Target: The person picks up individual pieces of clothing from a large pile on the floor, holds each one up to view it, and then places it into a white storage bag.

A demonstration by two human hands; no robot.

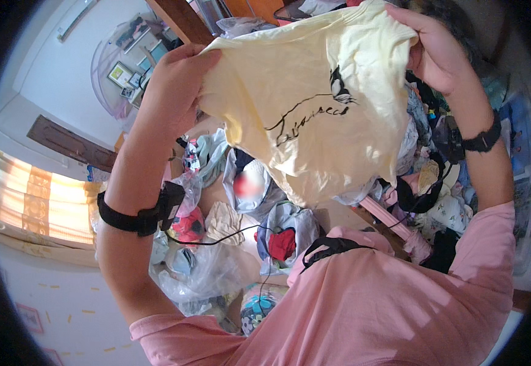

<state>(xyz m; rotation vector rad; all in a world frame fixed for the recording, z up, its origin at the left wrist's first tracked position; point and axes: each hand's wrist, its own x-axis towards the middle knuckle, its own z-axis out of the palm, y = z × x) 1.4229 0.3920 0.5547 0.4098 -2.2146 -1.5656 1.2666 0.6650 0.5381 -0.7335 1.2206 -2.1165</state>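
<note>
A pale yellow T-shirt (pixel 290 79) with a black line drawing and lettering hangs spread out in front of me, raised above the floor. My left hand (pixel 177 85) is closed on its upper left corner, the fingers partly hidden behind the cloth. At the upper right corner my right hand (pixel 433 52) grips the fabric, with the thumb along the top edge. The lower hem dangles loosely over the piles below. Both arms are lifted, and each wears a black strap with a small device.
Heaps of clothes (pixel 451 207) lie on the right. Below the shirt are open bags of clothing, one with a red garment (pixel 282 244), beside a clear plastic bag (pixel 207 274). A pink pole-like thing (pixel 387 219) leans nearby. Black cables run from the straps. A curtained window (pixel 46 198) is at left.
</note>
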